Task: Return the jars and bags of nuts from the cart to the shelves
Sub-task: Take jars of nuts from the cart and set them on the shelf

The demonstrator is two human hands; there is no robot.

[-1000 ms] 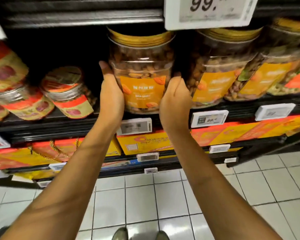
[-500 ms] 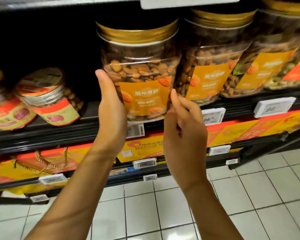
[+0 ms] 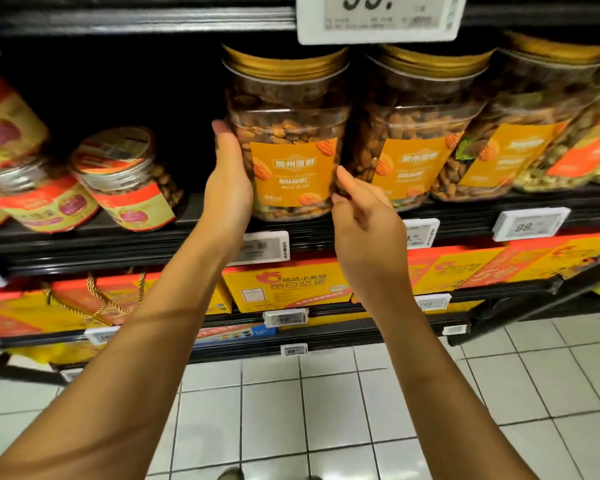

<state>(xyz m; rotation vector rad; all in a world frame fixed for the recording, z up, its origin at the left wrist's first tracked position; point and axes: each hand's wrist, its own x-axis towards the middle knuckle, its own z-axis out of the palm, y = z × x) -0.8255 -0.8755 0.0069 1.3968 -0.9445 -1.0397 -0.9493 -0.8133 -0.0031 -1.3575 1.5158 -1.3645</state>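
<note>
Here, in the head view, the almond jar stands upright at the front edge of the black shelf, its right side close against a matching jar. To its left a dark open stretch of shelf runs as far as two smaller red-labelled jars lying tilted. A large price tag hangs just above the lid. Below are yellow gift boxes and a white tiled floor. The left hand lies flat, fingers straight, against the jar's left wall. The right hand, fingers loosely bent, touches its lower right edge, gripping nothing. The jar is clear, gold-lidded, orange-labelled and full of almonds.
</note>
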